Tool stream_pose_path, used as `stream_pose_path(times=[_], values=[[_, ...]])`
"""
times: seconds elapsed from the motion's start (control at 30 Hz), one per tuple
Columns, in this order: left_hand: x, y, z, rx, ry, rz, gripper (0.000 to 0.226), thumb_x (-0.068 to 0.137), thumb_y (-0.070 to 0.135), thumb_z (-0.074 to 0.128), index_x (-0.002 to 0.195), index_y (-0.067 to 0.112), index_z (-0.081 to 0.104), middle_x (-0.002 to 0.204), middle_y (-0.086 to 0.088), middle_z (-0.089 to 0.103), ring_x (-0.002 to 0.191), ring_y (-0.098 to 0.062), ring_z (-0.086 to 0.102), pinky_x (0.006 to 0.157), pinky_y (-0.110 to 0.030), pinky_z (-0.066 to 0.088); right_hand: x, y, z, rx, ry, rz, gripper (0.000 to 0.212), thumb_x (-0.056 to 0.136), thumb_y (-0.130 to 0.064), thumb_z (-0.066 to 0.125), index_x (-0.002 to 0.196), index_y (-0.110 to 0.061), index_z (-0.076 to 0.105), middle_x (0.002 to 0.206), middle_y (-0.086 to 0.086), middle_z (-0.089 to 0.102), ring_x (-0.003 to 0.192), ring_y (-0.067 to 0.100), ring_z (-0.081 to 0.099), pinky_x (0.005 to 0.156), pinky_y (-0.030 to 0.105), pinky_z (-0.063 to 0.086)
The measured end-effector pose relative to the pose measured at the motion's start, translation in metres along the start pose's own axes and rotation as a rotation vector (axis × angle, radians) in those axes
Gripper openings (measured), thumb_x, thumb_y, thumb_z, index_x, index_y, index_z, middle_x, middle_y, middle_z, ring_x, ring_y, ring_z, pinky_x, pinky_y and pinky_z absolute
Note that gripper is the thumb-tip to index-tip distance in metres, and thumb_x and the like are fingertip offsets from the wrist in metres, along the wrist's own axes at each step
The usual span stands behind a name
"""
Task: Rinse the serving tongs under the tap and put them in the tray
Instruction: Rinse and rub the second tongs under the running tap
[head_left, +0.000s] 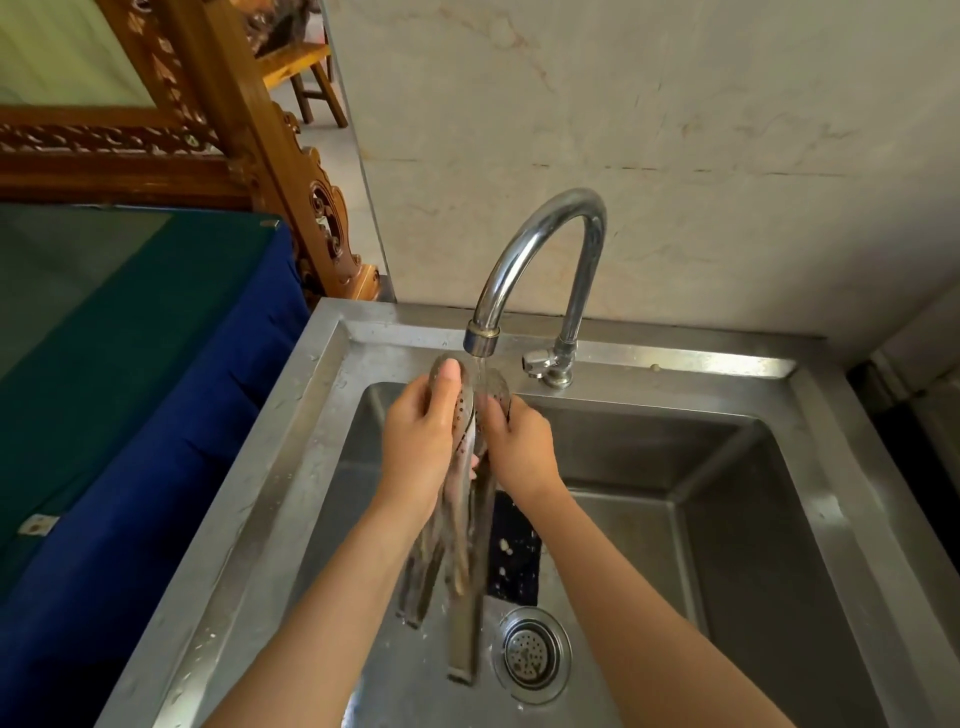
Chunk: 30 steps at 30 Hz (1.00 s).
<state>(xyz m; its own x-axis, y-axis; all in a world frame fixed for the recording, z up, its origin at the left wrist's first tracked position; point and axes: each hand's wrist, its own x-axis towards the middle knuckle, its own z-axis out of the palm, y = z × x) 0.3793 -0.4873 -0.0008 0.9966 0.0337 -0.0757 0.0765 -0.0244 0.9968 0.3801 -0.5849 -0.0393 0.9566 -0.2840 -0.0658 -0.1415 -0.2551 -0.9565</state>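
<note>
Fingers of the left hand (418, 441) are curling round the tongs (464, 415), with the thumb lying straight up the back of one perforated head; the other fingers are hiding behind the metal, so I cannot tell whether they are spread. The right hand (519, 447) is gripping the second head from the other side, its fingers (494, 411) pressing together over the rim.

Both hands are holding the tongs above the back left part of the sink (332, 395), heads up and handles hanging down toward the front edge. The handles are blurring, and I cannot tell how many arms are there. The two heads are sitting directly under the spout of the tap (540, 244), which is standing on the back rim. A thin stream of water (481, 366) is falling between the heads.

On the basin floor, near the front edge, a round drain strainer (530, 654) is showing just right of the handle tips. A dark blue object with pale specks (514, 551) is lying behind the strainer, between the handles and the right forearm; I cannot tell what it is.

Left of the sink, a blue cloth (156, 441) is draping over a table.
</note>
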Motion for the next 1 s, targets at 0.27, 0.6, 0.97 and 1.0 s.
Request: stream_pose_path(times=[0.27,0.6,0.97,1.0], values=[[-0.001,-0.018,-0.001,0.085,0.141,0.071,0.051,0.09,0.051,0.043,0.072,0.004,0.053,0.06,-0.009,0.051,0.055,-0.021,0.05,0.053,-0.037,0.045,-0.003,0.002,0.011,0.086,0.027,-0.003,0.02,0.088,-0.023,0.06,0.074,-0.034,0.051,0.068,-0.013,0.058,0.057,-0.016,0.054,0.054,0.001,0.041],[0.019,-0.025,0.0,-0.022,0.172,-0.069,0.034,0.095,0.044,0.042,0.074,0.021,0.056,0.062,0.004,0.05,0.054,-0.006,0.051,0.051,-0.021,0.043,-0.005,0.005,0.006,0.409,-0.193,0.083,0.026,0.098,-0.01,0.034,0.104,-0.028,0.051,0.081,-0.002,0.059,0.067,0.01,0.056,0.067,0.025,0.05],[-0.023,-0.082,-0.019,0.12,-0.426,-0.129,0.062,0.079,0.056,0.052,0.134,0.035,0.033,0.091,-0.003,0.065,0.059,-0.008,0.059,0.057,-0.023,0.052,0.02,-0.019,0.006,0.485,0.118,0.377,0.06,0.089,-0.061,0.034,0.121,-0.012,0.05,0.091,-0.008,0.051,0.089,0.012,0.049,0.092,0.037,0.039],[-0.02,-0.081,-0.017,0.054,-0.403,-0.146,0.054,0.081,0.052,0.053,0.13,0.033,0.038,0.087,-0.004,0.065,0.053,-0.009,0.054,0.049,-0.024,0.048,0.02,-0.02,0.004,0.503,0.069,0.366,0.06,0.091,-0.057,0.033,0.124,-0.01,0.05,0.096,-0.003,0.055,0.094,0.016,0.052,0.095,0.038,0.04]])
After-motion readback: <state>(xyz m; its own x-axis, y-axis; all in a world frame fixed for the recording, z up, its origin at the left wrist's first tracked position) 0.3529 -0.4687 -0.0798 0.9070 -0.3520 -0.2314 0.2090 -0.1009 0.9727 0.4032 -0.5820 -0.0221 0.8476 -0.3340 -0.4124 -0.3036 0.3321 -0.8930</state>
